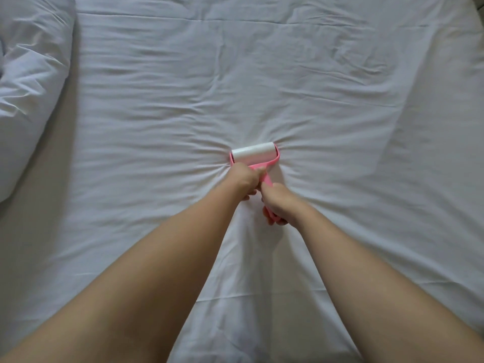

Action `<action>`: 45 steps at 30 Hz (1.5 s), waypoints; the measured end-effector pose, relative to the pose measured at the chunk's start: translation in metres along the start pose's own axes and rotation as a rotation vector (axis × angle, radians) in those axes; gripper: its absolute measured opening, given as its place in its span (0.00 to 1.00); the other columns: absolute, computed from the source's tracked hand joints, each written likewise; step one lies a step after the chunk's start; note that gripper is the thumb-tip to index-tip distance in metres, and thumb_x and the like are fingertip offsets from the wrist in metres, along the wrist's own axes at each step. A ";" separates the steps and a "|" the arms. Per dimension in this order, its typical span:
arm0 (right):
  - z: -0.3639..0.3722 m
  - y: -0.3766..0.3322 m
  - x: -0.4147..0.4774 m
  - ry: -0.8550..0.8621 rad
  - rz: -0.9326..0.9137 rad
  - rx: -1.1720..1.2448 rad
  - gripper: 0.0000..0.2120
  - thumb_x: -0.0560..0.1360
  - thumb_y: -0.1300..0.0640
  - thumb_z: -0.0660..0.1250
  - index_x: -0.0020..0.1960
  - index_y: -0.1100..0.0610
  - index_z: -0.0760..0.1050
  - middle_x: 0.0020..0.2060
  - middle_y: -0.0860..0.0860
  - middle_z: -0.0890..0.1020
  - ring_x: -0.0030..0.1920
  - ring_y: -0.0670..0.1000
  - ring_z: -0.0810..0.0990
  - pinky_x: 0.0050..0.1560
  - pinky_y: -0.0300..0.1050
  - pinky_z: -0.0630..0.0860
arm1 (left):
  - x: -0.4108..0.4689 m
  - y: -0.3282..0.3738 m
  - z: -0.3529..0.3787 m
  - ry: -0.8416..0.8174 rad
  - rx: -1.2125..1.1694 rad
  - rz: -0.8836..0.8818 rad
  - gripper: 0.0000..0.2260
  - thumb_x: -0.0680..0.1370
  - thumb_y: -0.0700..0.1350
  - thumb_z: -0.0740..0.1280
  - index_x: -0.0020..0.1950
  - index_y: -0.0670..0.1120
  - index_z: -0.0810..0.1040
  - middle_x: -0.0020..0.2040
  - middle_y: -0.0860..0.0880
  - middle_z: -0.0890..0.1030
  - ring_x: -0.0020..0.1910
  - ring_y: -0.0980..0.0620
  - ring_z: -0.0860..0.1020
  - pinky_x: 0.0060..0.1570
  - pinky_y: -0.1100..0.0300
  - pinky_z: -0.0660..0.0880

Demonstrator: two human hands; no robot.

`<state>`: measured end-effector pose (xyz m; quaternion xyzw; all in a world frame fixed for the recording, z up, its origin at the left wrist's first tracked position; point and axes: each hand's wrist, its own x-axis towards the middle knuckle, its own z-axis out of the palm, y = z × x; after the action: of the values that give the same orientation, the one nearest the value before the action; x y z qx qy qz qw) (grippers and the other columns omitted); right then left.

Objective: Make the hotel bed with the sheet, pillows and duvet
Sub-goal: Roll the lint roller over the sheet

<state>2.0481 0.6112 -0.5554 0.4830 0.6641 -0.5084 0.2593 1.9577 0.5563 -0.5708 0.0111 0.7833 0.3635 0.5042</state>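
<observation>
Two grips [245,180] [281,203] on roller [252,153] (sheet [340,100] beneath)

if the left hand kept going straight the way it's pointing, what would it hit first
The lint roller: the left hand grips its pink handle right behind the white drum. Beyond that, only wrinkled sheet shows, probably free to the frame's edge.

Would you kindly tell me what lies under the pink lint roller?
The white sheet lies directly under the lint roller, puckered into creases around it. Whatever is beneath the sheet is covered. The left hand and right hand hide most of its handle.
</observation>
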 end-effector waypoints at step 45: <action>-0.037 0.067 -0.011 0.175 -0.093 0.037 0.41 0.64 0.26 0.39 0.46 0.57 0.74 0.25 0.53 0.77 0.22 0.53 0.77 0.37 0.51 0.77 | -0.019 0.013 0.072 -0.095 0.059 0.071 0.15 0.79 0.47 0.61 0.33 0.45 0.75 0.29 0.47 0.73 0.31 0.49 0.71 0.31 0.61 0.66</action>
<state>2.1185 0.6426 -0.5622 0.4990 0.6962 -0.4881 0.1676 2.0200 0.5994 -0.5651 0.0710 0.7680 0.3567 0.5272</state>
